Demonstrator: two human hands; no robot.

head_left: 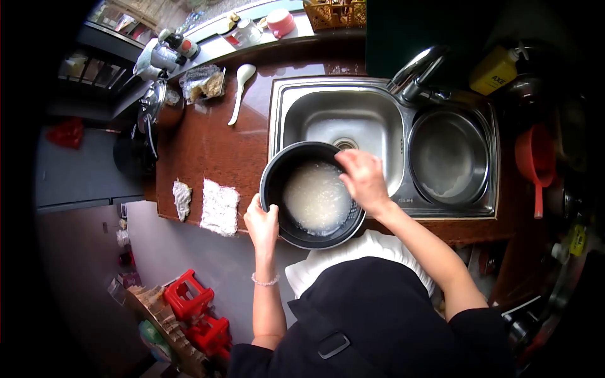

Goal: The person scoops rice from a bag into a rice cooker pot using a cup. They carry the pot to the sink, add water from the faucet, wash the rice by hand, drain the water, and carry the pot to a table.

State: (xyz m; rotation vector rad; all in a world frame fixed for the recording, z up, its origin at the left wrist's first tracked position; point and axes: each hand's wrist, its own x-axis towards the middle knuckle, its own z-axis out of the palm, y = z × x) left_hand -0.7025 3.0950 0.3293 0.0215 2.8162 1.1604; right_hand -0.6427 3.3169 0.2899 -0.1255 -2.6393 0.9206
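A dark rice cooker inner pot [274, 214] is held over the front edge of the steel sink. Inside it is rice [318, 201] in cloudy water. My left hand [261, 220] grips the pot's left rim, thumb on top, fingers hidden behind the wall. At the upper right rim, my right hand [362, 179] has its fingers curled and bunched over the pot's inner side. It is slightly blurred, and whether it touches the rim or pinches anything is hidden. The sink basin [302, 123] with its drain lies just beyond the pot.
A faucet [416, 72] and a round steel basin [447, 157] are at the right, near a yellow pump bottle [495, 69] and red dipper [535, 157]. On the counter lie a white ladle [241, 91], a white cloth [220, 206] and a smaller rag [182, 200]. Red stools [189, 296] stand below left.
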